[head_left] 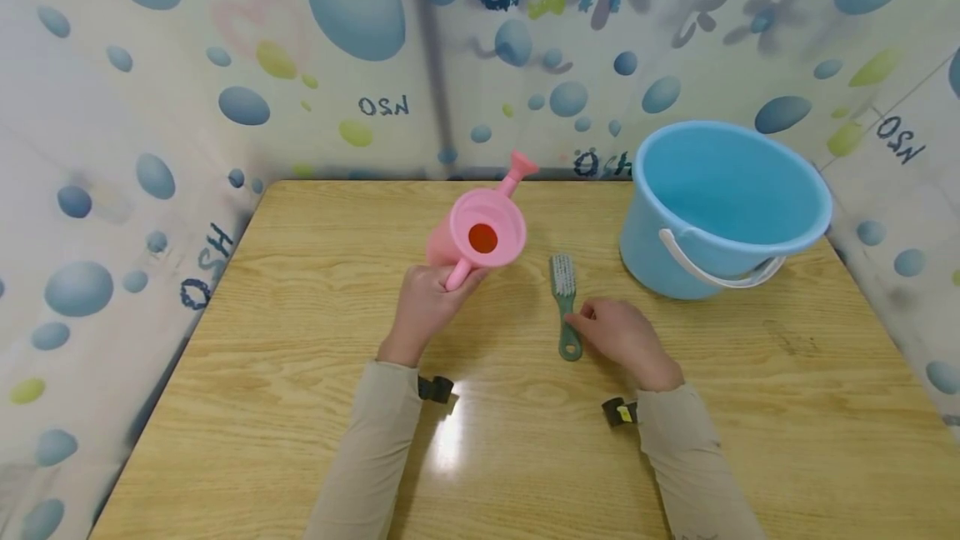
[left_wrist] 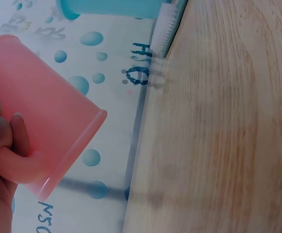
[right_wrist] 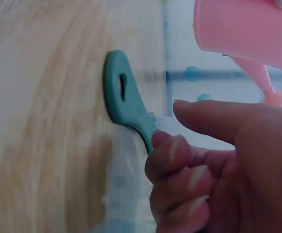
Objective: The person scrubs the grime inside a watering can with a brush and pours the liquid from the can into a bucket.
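My left hand (head_left: 431, 302) grips the handle of a pink watering can (head_left: 442, 244), which looks held above the table. Its spout points away to the right, and an orange-red area shows inside the opening. In the left wrist view the fingers curl around the handle of the can (left_wrist: 48, 107). Right of the can lies a green brush (head_left: 567, 307) with pale bristles facing up. At its handle is my right hand (head_left: 621, 336), fingertips at the edge. The right wrist view shows bent fingers beside the brush handle (right_wrist: 126, 109), with the thumb standing apart.
A large light-blue bucket (head_left: 652, 248) with a white handle stands at the right rear of the wooden table (head_left: 285, 290). Walls covered with a bubble-patterned sheet (head_left: 247, 107) close off the back and both sides.
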`<state>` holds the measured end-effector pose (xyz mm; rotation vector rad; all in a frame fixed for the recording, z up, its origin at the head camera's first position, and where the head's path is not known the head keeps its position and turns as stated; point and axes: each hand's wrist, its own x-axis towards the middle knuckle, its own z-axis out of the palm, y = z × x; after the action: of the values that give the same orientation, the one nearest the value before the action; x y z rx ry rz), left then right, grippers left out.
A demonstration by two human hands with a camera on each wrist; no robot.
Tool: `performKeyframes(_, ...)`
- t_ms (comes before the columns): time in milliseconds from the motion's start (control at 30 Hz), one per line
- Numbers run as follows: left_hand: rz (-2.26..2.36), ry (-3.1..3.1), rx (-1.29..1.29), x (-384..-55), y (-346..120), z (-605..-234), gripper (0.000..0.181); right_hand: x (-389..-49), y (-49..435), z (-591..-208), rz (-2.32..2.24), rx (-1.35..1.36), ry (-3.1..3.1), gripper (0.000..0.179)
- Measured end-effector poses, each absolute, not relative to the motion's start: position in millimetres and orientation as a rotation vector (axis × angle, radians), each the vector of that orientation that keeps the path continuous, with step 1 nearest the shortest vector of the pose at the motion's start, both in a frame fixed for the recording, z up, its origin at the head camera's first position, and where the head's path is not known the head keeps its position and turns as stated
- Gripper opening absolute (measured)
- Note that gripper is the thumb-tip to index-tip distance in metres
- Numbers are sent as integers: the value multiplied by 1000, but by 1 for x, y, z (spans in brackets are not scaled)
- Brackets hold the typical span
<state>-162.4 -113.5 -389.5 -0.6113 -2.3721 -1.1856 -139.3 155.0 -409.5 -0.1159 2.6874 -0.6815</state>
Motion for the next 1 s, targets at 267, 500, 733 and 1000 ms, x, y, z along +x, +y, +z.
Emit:
performKeyframes(267,-1135,-2345,-646,-163,-113,-392,52,-140,156,-400,-754,-230,2740,30)
performKeyframes(500,-1127,-2339,-649,-164,-111,-393,52,-134,156,-375,-877,-280,2846,29)
performKeyframes(733,-1111,-2332,-645,-164,-108,-393,51,-125,162,-347,-1074,-343,2981,30)
performKeyframes(1000,-1148,-2350,-633,-162,-103,-393,52,-116,184,-327,-1613,-264,3278,22)
